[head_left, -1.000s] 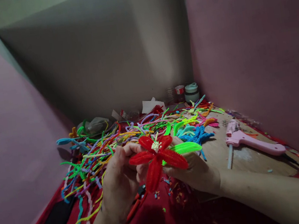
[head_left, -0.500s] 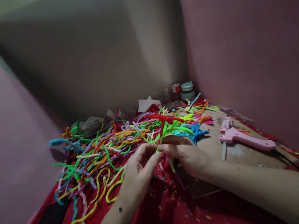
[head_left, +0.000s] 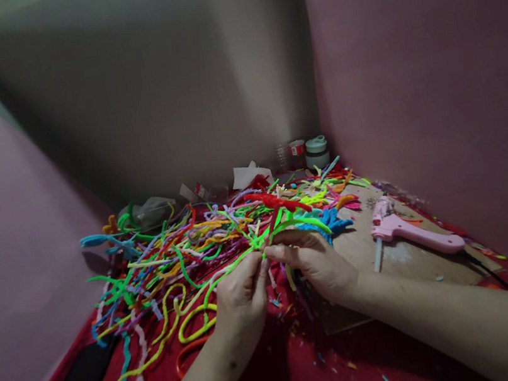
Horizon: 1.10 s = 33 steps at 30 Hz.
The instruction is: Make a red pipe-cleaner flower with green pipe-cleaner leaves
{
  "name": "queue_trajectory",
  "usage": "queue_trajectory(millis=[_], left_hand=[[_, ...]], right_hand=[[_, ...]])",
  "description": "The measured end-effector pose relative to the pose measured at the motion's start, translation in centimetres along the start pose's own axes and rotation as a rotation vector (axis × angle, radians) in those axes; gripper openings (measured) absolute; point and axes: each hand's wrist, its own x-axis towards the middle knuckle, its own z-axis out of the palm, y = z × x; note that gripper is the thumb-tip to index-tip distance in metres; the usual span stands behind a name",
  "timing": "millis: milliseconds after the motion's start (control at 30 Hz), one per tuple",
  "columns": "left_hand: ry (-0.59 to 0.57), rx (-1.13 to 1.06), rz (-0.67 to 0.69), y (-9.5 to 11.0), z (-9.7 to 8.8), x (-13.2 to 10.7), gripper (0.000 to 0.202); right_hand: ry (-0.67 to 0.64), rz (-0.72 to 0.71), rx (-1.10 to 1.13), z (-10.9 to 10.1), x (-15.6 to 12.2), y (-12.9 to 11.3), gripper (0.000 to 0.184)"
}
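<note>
Both hands meet in front of a heap of pipe cleaners. My right hand (head_left: 324,262) pinches the stem of a pipe-cleaner flower, whose red top (head_left: 277,201) points up and away. Long green pipe-cleaner leaves (head_left: 309,225) spread from the stem over my right fingers. My left hand (head_left: 243,294) is closed, thumb against forefinger, at the same stem, beside a bright green strand. The exact bit between my left fingertips is hidden. Blue pipe-cleaner shapes (head_left: 335,223) lie just beyond my right hand.
Loose, many-coloured pipe cleaners (head_left: 181,246) cover the left and middle of the red cloth (head_left: 282,377). On a board (head_left: 414,275) at the right lies a pink glue gun (head_left: 416,236) with its cord. A lidded jar (head_left: 318,152) and white paper (head_left: 252,175) stand at the back.
My left hand has turned, its back now facing up more and its fingers curled tighter at the stem. My right hand keeps its pinch nearly in place.
</note>
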Motion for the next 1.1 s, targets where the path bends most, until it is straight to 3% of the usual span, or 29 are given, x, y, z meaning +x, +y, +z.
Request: queue_trajectory(millis=[133,233,433,667,767,867,1000,1100], left_hand=[[-0.128,-0.233,-0.2,0.4,-0.4,0.4,0.025],[-0.244,-0.434,-0.299,0.2,-0.8,0.9,0.03],[-0.426,-0.811,-0.397,-1.0,-0.7,1.3,0.022],[-0.569,-1.061,-0.453,-1.7,-0.6,1.1,0.019],[-0.534,-0.957,-0.432,-1.1,-0.5,1.1,0.019],[-0.378,-0.605,-0.311,-0.4,-0.2,0.9,0.022],[-0.108,-0.036,0.032,-0.3,0.4,0.3,0.013],[-0.022,0.229,0.283,-1.0,0.7,0.0,0.008]], right_hand=[[-0.068,-0.067,-0.073,0.0,0.0,-1.0,0.017],[-0.082,-0.026,-0.069,0.1,0.1,-1.5,0.015],[-0.038,-0.058,-0.004,0.2,0.2,-0.7,0.01],[-0.171,-0.113,-0.019,-0.2,0.1,-0.3,0.011],[-0.074,-0.083,-0.02,-0.3,0.2,0.2,0.011],[-0.013,-0.052,-0.014,-0.1,0.4,0.1,0.012],[-0.025,-0.046,-0.004,0.1,0.3,-0.8,0.014],[-0.029,-0.047,-0.01,0.0,0.2,-0.7,0.015]])
